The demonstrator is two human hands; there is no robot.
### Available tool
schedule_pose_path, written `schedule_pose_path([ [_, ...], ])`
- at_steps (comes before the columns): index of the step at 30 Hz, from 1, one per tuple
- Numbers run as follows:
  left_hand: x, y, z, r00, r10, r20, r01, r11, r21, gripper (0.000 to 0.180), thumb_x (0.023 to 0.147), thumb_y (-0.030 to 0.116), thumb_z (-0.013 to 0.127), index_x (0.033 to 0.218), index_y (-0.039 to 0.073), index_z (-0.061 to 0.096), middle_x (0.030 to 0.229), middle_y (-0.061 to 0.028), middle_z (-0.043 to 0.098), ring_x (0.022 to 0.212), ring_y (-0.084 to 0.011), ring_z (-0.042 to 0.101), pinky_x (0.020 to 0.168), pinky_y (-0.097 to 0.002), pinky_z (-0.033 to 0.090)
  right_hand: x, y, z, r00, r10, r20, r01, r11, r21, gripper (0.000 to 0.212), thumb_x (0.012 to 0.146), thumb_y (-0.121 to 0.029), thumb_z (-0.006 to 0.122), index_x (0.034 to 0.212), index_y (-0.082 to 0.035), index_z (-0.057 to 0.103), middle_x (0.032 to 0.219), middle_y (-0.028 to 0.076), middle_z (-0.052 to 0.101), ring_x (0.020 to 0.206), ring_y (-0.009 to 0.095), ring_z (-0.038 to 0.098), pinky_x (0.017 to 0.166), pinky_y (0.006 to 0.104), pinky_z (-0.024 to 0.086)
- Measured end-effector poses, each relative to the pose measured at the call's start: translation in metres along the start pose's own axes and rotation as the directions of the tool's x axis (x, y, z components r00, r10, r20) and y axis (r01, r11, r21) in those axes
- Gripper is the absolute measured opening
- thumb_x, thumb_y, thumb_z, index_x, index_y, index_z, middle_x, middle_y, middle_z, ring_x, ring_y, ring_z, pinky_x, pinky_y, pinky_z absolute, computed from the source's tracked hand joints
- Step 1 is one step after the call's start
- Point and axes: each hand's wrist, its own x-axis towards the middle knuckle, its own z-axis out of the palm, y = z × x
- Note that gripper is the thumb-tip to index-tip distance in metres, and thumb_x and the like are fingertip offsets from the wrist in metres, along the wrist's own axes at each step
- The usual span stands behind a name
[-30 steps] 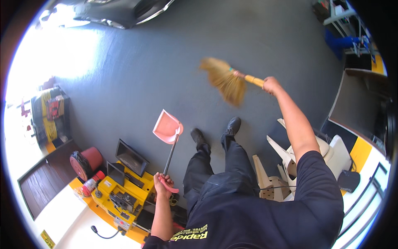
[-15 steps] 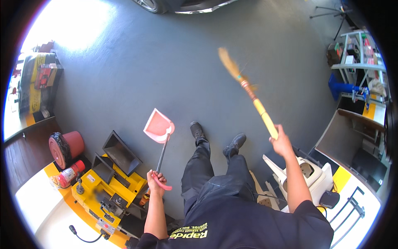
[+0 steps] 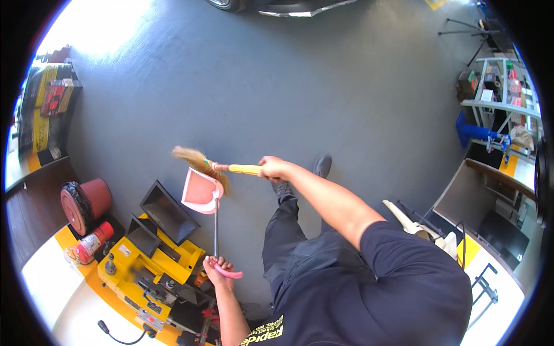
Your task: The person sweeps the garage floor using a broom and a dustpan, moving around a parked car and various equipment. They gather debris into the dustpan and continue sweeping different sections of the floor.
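A pink long-handled dustpan hangs out in front on my left, its pan facing up. My left hand is closed round the upper end of its grey shaft, by the curved pink grip. A straw broom with a yellow handle is gripped at the handle's end by my right hand, which now reaches across in front of my legs. The bristles lie at the far edge of the pan, partly behind it; whether they touch it I cannot tell.
A yellow machine with black trays stands at my left, near a fire extinguisher and a reddish bin. White plastic chairs are at my right. A car is at the far edge of the grey floor.
My right hand has swung the broom from the far right across to the left, bringing its bristles beside the dustpan. The dustpan has shifted slightly left, still in my left hand.
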Motion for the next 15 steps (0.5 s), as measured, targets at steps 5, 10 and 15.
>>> schedule_pose_path([
  [5,-0.016,0.002,0.028,0.997,-0.047,-0.060,0.051,0.996,0.078,0.035,0.096,0.047,0.051,0.078,0.017,0.046,0.062,0.0047,0.040,0.049,-0.0093,0.036,0.053,-0.0269,0.035,0.079,-0.021,-0.044,0.994,0.107,-0.020,-0.107,0.994,0.003,0.035,0.087,-0.011,0.071,0.120,-0.010,0.057,0.075,0.005,0.059,0.053,0.011,0.050,0.044,0.0302,0.040],
  [10,-0.030,-0.014,0.095,0.989,-0.096,-0.112,0.101,0.994,0.048,0.035,0.096,0.047,0.051,0.077,0.018,0.045,0.062,0.0045,0.040,0.050,-0.0096,0.037,0.053,-0.0268,0.034,0.028,0.019,-0.269,0.970,0.108,-0.218,-0.039,0.954,0.298,0.048,0.090,-0.009,0.066,0.136,-0.015,0.054,0.083,0.006,0.061,0.050,0.008,0.044,0.044,0.0262,0.036],
  [15,-0.017,-0.040,0.193,0.982,-0.122,-0.145,0.141,0.981,0.132,0.035,0.095,0.047,0.053,0.077,0.018,0.046,0.063,0.0042,0.041,0.053,-0.0105,0.040,0.055,-0.0280,0.036,-0.076,0.070,-0.500,0.856,0.227,-0.464,-0.074,0.943,0.325,0.042,0.091,-0.013,0.066,0.131,-0.015,0.056,0.077,0.002,0.058,0.053,0.008,0.043,0.043,0.0257,0.032],
])
